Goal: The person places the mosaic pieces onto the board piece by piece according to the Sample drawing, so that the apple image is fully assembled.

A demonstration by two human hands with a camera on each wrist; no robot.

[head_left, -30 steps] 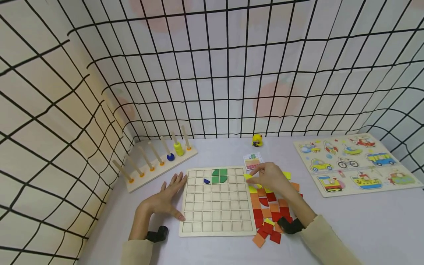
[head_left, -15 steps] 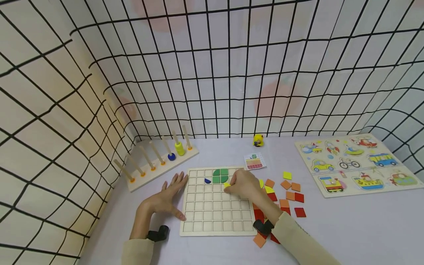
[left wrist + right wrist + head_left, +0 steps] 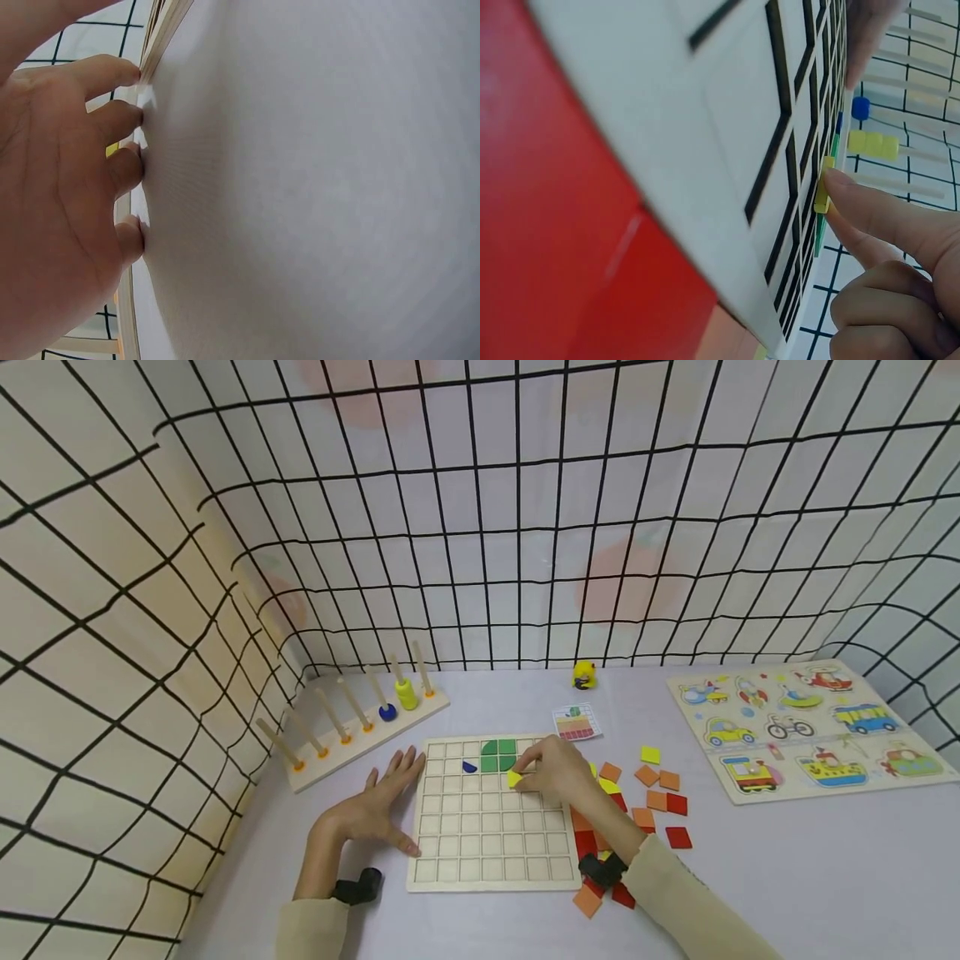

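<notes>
A wooden grid board lies in the middle of the table in the head view. Green tiles and a dark blue half-round tile sit in its upper cells. My right hand pinches a yellow tile between thumb and forefinger, just below the green tiles. In the right wrist view that yellow tile is at the board's surface, its other fingers curled back. My left hand is spread along the board's left edge, with fingertips and thumb at the rim.
Loose red, orange and yellow tiles are scattered right of the board, partly under the right forearm. Behind stand a pattern card and a yellow toy duck. A peg stand is back left, a picture puzzle far right.
My right hand has moved left from the loose tiles to the board, bringing the yellow tile to a cell below the green ones. My left hand stays at the board's edge.
</notes>
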